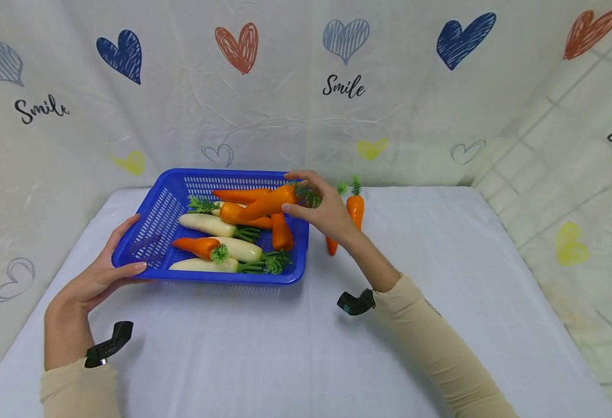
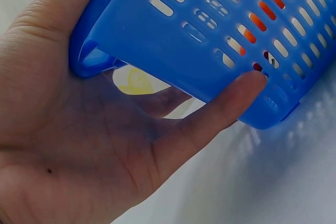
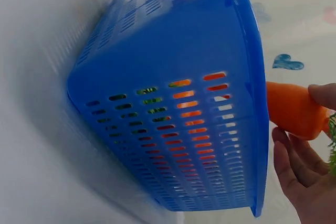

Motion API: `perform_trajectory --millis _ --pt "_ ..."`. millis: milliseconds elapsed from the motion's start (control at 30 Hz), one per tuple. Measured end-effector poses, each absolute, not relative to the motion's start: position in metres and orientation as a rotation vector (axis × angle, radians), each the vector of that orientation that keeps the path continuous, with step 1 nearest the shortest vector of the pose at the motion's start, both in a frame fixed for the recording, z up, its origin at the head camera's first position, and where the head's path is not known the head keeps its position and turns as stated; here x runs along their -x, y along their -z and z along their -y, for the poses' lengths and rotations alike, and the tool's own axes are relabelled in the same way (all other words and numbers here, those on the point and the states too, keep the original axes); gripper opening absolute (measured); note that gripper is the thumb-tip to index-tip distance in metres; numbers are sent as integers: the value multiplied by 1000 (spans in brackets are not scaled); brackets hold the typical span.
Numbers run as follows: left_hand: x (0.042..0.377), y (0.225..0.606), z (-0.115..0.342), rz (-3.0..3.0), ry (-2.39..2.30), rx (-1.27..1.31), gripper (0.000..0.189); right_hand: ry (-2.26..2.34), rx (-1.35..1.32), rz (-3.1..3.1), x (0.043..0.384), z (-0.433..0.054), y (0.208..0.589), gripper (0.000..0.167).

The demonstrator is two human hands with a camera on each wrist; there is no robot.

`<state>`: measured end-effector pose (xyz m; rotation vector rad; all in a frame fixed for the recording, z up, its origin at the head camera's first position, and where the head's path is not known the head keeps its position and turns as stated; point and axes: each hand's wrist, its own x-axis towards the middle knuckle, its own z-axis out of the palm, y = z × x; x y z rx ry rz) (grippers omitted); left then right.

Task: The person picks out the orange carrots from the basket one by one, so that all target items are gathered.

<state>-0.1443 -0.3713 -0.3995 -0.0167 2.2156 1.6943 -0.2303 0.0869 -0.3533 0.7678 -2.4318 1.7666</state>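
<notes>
A blue slotted plastic basket (image 1: 209, 278) holds several orange carrots and white radishes with green tops. My left hand (image 1: 102, 273) grips its left end, thumb over the rim and fingers along the outside; the left wrist view shows the palm (image 2: 94, 145) close against the basket wall (image 2: 152, 40). Over the basket's right side, my right hand (image 1: 326, 209) pinches a carrot (image 1: 269, 202) near its leafy top, the tip pointing left above the other carrots. In the right wrist view the carrot (image 3: 294, 109) shows past the basket rim (image 3: 257, 103), between thumb and fingers.
Right of the basket, carrots (image 1: 355, 209) lie on the white-covered table (image 1: 441, 261), partly hidden behind my right hand and forearm. A pale curtain (image 1: 285, 104) printed with hearts and the word Smile hangs behind the table. Both wrists carry black camera mounts (image 1: 356, 303).
</notes>
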Motion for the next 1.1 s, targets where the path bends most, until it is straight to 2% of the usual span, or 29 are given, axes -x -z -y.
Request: perform_trajectory --millis 200,433,767,967,1100 --pt "145 399 372 -2206 -1697 22 94 -1903 -717 2344 232 -96 352 65" --pt "145 401 372 -2193 -1717 22 94 -2128 -652 2218 234 -104 352 70" --pt "143 402 373 -2188 -1719 24 94 -2214 -558 2033 232 -111 348 39" --pt "145 402 373 -2208 -1707 14 95 -2179 -588 1926 236 -119 347 33" --pt "145 401 373 -2208 -1702 19 94 -2171 -609 1873 238 -123 347 35"
